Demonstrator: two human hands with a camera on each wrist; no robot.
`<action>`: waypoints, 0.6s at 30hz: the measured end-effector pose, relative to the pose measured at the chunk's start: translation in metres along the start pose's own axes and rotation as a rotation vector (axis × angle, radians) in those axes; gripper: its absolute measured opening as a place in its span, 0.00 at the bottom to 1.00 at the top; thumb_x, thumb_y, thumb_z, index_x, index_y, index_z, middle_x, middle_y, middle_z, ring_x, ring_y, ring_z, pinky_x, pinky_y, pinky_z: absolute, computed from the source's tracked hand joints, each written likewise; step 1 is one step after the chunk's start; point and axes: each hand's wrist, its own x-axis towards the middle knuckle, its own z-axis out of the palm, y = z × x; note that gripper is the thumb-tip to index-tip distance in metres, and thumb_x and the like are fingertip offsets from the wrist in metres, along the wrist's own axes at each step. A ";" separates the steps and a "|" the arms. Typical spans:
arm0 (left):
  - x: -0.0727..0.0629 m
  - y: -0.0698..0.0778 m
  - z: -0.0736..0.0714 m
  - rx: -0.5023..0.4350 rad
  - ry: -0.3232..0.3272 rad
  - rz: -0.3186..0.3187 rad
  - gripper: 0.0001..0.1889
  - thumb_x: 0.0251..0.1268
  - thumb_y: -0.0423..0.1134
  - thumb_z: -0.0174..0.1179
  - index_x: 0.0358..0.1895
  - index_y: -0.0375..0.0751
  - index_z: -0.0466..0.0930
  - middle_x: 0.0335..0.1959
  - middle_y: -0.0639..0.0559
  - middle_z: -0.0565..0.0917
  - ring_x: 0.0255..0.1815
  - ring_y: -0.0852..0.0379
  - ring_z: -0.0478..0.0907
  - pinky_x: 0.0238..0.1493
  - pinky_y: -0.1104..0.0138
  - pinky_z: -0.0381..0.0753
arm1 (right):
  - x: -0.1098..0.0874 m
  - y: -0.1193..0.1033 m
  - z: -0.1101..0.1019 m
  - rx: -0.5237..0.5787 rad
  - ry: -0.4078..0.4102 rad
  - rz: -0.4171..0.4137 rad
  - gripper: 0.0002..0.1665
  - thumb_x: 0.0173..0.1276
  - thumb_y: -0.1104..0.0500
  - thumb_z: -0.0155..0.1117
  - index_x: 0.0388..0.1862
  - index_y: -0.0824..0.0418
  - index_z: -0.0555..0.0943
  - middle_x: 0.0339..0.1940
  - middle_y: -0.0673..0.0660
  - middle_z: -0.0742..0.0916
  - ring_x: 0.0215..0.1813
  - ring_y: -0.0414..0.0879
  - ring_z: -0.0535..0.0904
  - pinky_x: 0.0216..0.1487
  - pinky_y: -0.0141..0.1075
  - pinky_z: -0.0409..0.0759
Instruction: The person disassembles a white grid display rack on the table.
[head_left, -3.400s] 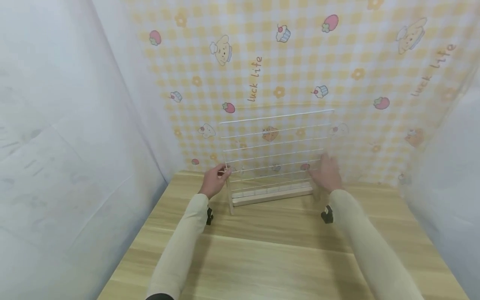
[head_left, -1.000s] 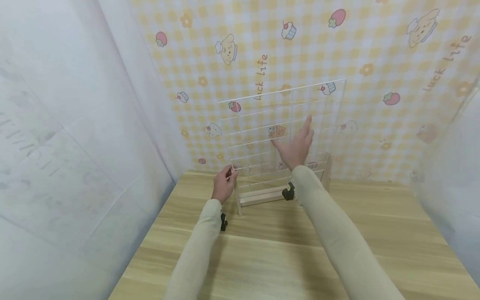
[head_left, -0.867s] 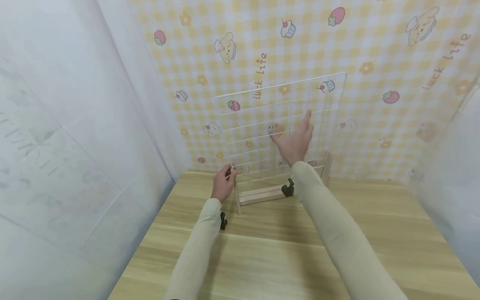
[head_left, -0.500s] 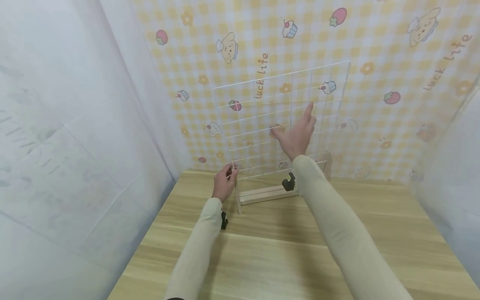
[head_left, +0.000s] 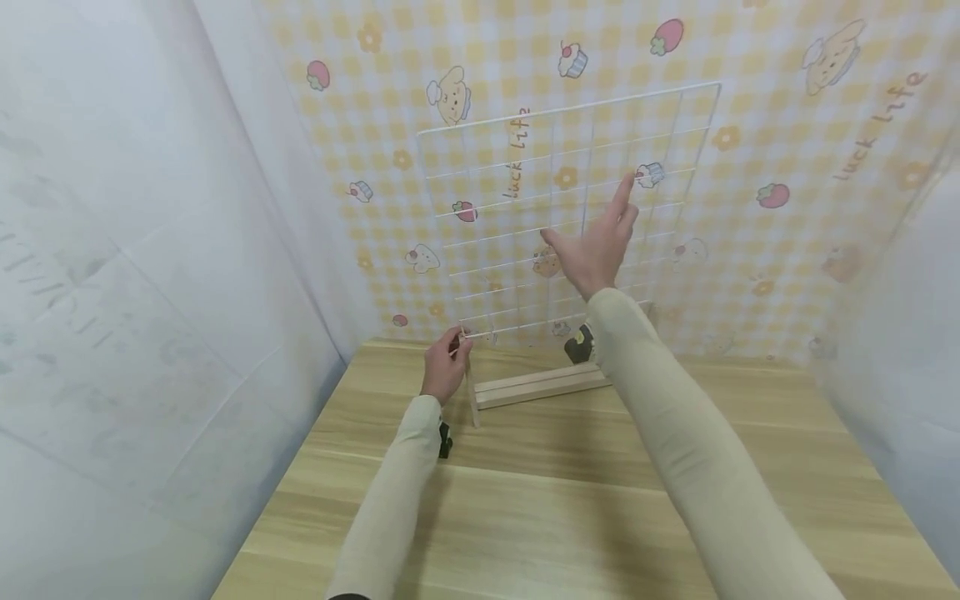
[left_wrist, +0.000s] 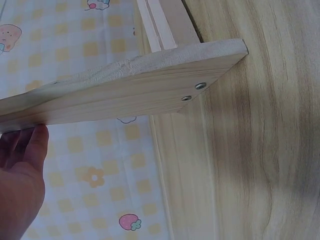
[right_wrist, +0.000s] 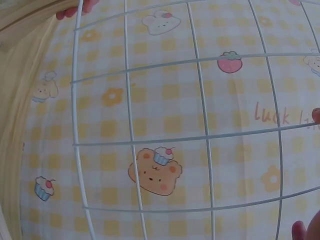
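A white wire grid panel (head_left: 570, 108) stands up in front of the patterned cloth, its bottom wire above the base bar of a light wooden stand (head_left: 540, 387). My right hand (head_left: 596, 250) holds the grid near its middle, index finger pointing up and thumb spread left. In the right wrist view the grid (right_wrist: 207, 137) fills most of the picture, and only bits of the right hand (right_wrist: 309, 231) show at the edge. My left hand (head_left: 444, 367) grips the upper end of the stand's left side board (left_wrist: 125, 90), close to the grid's lower left corner.
The stand rests on a wood-grain table (head_left: 510, 517) near its back edge. Behind it hangs a yellow checked cloth (head_left: 750, 167) with cartoon prints. White sheets (head_left: 150, 250) close off both sides. The right forearm (head_left: 675, 417) hides the stand's right end.
My right hand has moved from the stand's right side to the grid's middle and then raised the grid, lifting its bottom wire off the base bar. My left hand stays on the left board.
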 end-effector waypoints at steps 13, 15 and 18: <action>0.000 -0.001 0.002 -0.011 0.007 0.017 0.13 0.77 0.40 0.56 0.58 0.43 0.80 0.53 0.39 0.85 0.61 0.41 0.83 0.63 0.52 0.82 | 0.006 -0.008 -0.024 0.021 0.016 0.005 0.79 0.50 0.46 0.83 0.83 0.44 0.32 0.77 0.58 0.62 0.77 0.54 0.61 0.77 0.43 0.69; 0.000 -0.002 0.002 -0.016 0.003 0.019 0.12 0.77 0.41 0.56 0.57 0.44 0.80 0.52 0.39 0.85 0.61 0.41 0.83 0.63 0.52 0.82 | 0.008 -0.007 -0.028 0.020 0.020 -0.006 0.79 0.51 0.46 0.83 0.84 0.45 0.32 0.78 0.57 0.61 0.77 0.53 0.60 0.77 0.43 0.68; 0.000 -0.002 0.000 -0.011 -0.005 0.028 0.13 0.77 0.43 0.55 0.58 0.45 0.80 0.52 0.39 0.84 0.61 0.42 0.83 0.63 0.52 0.83 | 0.010 -0.006 -0.033 0.013 0.027 -0.018 0.79 0.51 0.45 0.83 0.84 0.45 0.32 0.78 0.58 0.62 0.76 0.54 0.62 0.76 0.42 0.69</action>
